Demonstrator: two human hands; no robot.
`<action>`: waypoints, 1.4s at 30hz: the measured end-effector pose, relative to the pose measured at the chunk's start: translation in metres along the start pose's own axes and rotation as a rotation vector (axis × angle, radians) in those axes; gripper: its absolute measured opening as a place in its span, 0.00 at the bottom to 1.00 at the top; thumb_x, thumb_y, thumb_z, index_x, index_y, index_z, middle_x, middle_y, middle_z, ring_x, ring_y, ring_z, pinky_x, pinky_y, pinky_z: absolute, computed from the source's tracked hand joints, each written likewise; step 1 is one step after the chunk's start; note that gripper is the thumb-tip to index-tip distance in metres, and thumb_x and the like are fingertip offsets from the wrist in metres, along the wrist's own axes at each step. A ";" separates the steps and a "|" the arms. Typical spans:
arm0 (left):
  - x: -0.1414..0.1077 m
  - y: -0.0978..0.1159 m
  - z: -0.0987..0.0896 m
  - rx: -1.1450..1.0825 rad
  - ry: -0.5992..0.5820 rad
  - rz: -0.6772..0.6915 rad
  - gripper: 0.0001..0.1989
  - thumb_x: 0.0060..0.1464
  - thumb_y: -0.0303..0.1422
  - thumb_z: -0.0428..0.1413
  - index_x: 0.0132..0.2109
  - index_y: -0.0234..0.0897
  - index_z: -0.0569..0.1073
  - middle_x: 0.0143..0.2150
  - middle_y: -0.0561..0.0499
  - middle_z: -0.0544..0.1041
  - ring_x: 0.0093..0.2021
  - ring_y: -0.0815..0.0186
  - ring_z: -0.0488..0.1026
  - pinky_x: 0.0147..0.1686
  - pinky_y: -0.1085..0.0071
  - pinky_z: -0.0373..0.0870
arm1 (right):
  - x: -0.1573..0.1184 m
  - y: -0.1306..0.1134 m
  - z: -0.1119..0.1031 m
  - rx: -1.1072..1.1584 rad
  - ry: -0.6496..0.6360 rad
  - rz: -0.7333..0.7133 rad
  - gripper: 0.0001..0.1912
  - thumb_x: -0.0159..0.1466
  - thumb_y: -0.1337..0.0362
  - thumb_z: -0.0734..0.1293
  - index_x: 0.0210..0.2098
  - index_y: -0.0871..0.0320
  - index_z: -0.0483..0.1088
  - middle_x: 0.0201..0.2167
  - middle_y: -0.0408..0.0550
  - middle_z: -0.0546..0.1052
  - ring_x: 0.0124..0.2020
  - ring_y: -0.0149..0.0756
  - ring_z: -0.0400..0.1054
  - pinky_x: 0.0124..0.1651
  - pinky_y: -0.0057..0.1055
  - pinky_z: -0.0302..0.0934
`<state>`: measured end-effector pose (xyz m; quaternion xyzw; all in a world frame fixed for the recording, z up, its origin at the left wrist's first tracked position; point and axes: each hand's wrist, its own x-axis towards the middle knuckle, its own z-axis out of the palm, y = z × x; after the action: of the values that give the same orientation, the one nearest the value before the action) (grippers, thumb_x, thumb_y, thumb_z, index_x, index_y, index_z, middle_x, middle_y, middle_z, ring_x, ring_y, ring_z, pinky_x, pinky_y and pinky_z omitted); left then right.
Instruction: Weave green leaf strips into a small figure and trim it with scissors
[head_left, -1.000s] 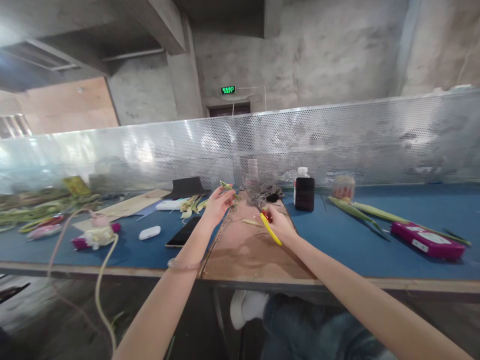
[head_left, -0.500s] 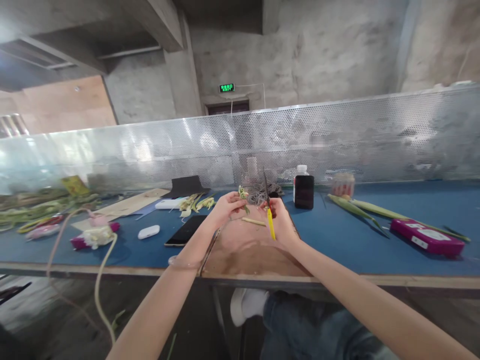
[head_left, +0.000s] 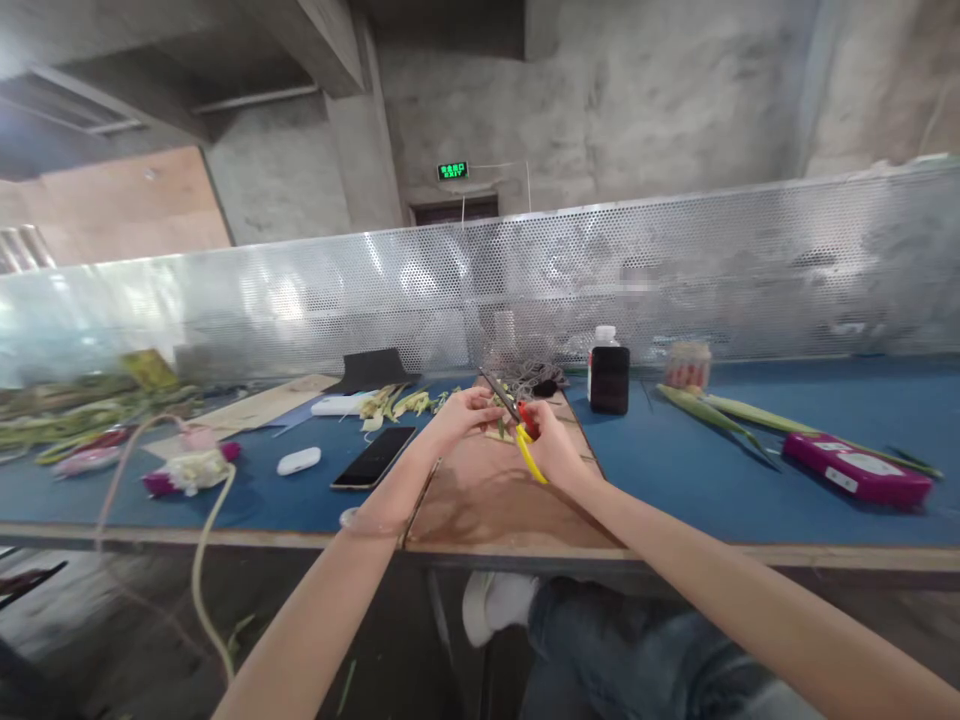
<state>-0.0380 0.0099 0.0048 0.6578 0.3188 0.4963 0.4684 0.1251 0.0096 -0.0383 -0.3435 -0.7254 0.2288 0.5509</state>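
My left hand (head_left: 466,412) is closed on a small green plant piece, mostly hidden behind the fingers and the blades. My right hand (head_left: 551,440) grips scissors (head_left: 530,455) with yellow and red handles. Their dark blades point up and to the left, close beside the left fingertips. Both hands are above a brown board (head_left: 510,510) on the blue table. A bundle of grey string (head_left: 534,378) lies just behind the hands.
Left of the board are a phone (head_left: 373,458), a white case (head_left: 298,461) and plant scraps (head_left: 394,403). A bottle stands behind a black device (head_left: 609,380) on the right. Farther right are long leaves (head_left: 716,425), a jar (head_left: 687,368) and a magenta box (head_left: 855,470).
The scissors have tilted to the left, and their blades now cross near my left fingertips. My right hand has turned and moved slightly toward the left one.
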 end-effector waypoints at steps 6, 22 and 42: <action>-0.002 0.003 0.002 0.053 -0.021 0.003 0.17 0.37 0.34 0.63 0.36 0.33 0.70 0.28 0.52 0.75 0.23 0.73 0.67 0.24 0.76 0.60 | 0.001 -0.001 -0.001 0.025 0.017 -0.011 0.15 0.49 0.64 0.64 0.36 0.55 0.57 0.26 0.41 0.69 0.25 0.32 0.64 0.29 0.28 0.60; 0.003 -0.004 0.000 0.129 -0.017 0.060 0.12 0.38 0.31 0.61 0.33 0.33 0.71 0.25 0.54 0.73 0.22 0.73 0.66 0.21 0.77 0.58 | -0.003 -0.011 -0.003 -0.059 -0.034 -0.051 0.14 0.48 0.66 0.64 0.33 0.54 0.57 0.25 0.40 0.69 0.25 0.31 0.63 0.28 0.27 0.57; -0.003 0.004 0.006 0.215 -0.028 0.037 0.16 0.39 0.35 0.61 0.37 0.33 0.71 0.33 0.50 0.74 0.30 0.70 0.68 0.25 0.76 0.59 | -0.001 -0.014 -0.004 0.060 -0.042 -0.013 0.11 0.51 0.62 0.63 0.31 0.57 0.57 0.26 0.42 0.67 0.27 0.32 0.64 0.30 0.28 0.59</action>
<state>-0.0338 0.0042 0.0072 0.7168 0.3516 0.4586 0.3903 0.1256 -0.0005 -0.0279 -0.3171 -0.7320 0.2538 0.5470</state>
